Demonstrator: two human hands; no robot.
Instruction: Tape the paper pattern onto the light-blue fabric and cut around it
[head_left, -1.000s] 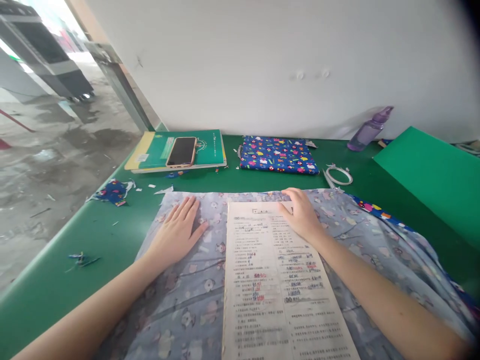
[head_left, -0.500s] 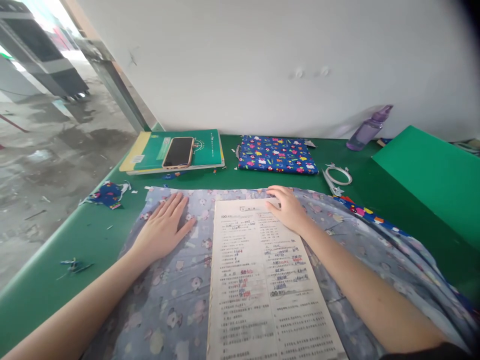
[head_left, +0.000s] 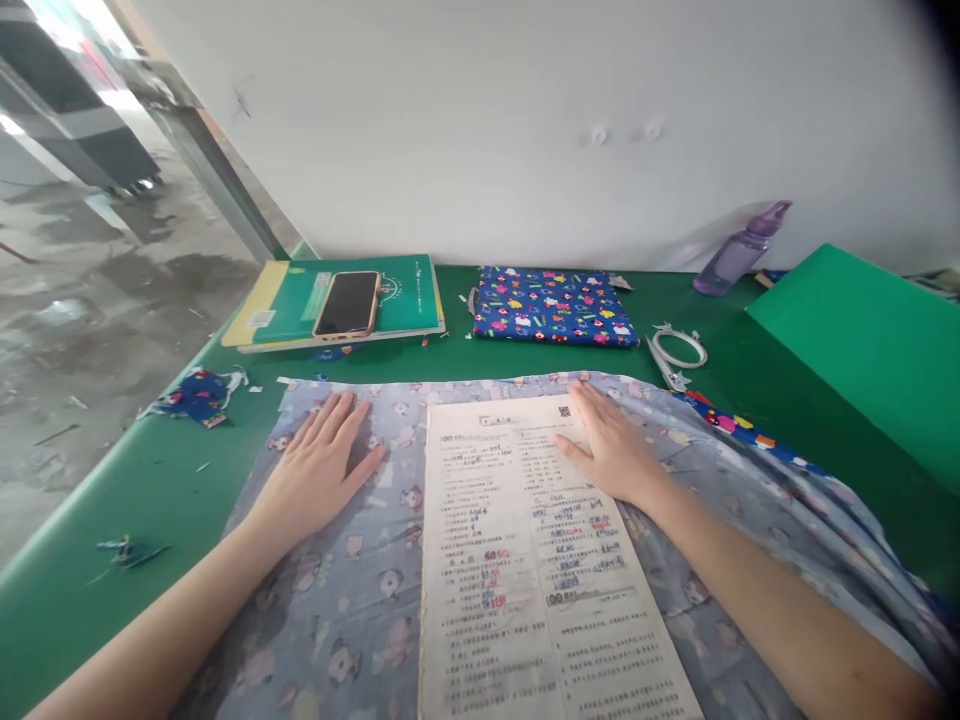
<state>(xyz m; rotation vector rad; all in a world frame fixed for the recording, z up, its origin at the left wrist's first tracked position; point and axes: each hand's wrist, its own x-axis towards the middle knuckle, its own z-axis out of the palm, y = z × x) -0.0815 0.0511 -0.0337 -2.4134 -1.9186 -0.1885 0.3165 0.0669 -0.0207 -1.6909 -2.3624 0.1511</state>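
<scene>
Four fingers (head_left: 324, 422) of the left hand (head_left: 311, 485) lay slightly spread, thumb apart, palm down on the pale patterned cloth (head_left: 334, 625). To their right, the printed booklet (head_left: 502, 560) rested on the cloth, long axis running away from the wearer, heading end toward the white wall (head_left: 450, 130). Right hand (head_left: 619, 455) lay across its far right corner, fingers close together, reaching onto the cloth, thumb held apart over the page.

Cloth (head_left: 345, 620): pale grey-blue, faint cartoon print. Pouch (head_left: 551, 308): dark blue, multicoloured figures. Table (head_left: 67, 600) is green; bottle (head_left: 731, 260) is purple; paper (head_left: 525, 560) is off-white with black print, blue and red handwriting.
</scene>
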